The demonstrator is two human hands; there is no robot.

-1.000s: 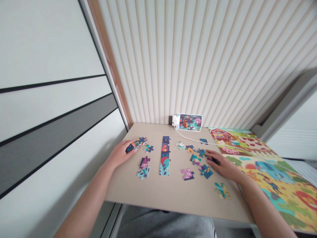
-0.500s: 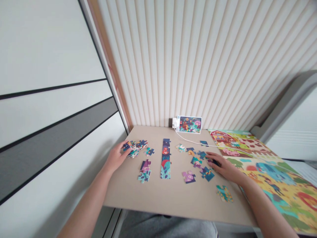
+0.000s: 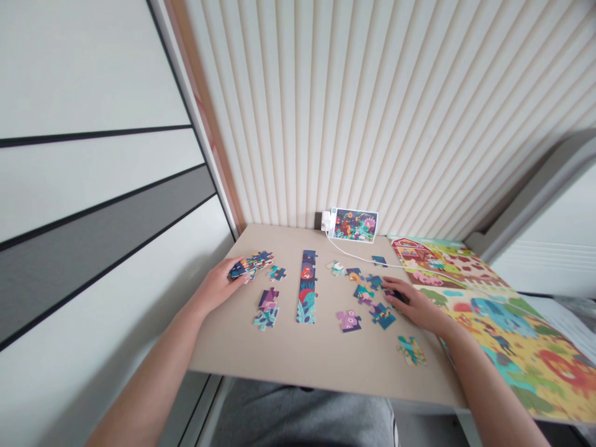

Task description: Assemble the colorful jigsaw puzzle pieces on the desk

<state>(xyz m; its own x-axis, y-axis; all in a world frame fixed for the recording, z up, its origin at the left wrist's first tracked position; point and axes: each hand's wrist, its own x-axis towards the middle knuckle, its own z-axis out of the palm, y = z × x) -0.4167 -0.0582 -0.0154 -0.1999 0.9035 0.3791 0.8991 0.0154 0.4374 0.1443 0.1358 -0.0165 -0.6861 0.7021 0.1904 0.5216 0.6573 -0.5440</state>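
Observation:
My left hand (image 3: 220,287) rests at the left of the table, its thumb and fingers closed around the near end of a heap of jigsaw puzzle pieces (image 3: 261,261). On the right, my right hand (image 3: 416,304) has its fingers curled over a dark jigsaw puzzle piece (image 3: 398,297), partly hidden beneath them. Several loose pieces lie just left of that hand, among them a blue and orange one (image 3: 382,316). Between my hands stands a joined vertical strip of pieces (image 3: 307,288). Left of it, two purple and teal pieces (image 3: 267,308) touch.
A phone-like screen (image 3: 356,225) showing a colourful picture leans on the ribbed wall at the back. Its white cable (image 3: 347,253) runs rightward across the table (image 3: 321,366). Finished picture boards (image 3: 498,316) lie at right. A teal and yellow piece (image 3: 411,351) sits near the front edge.
The view has shifted slightly, so everything sits a little higher and further left. My left fingers have shifted on the heap, which looks more spread out. My right hand stays over the dark piece.

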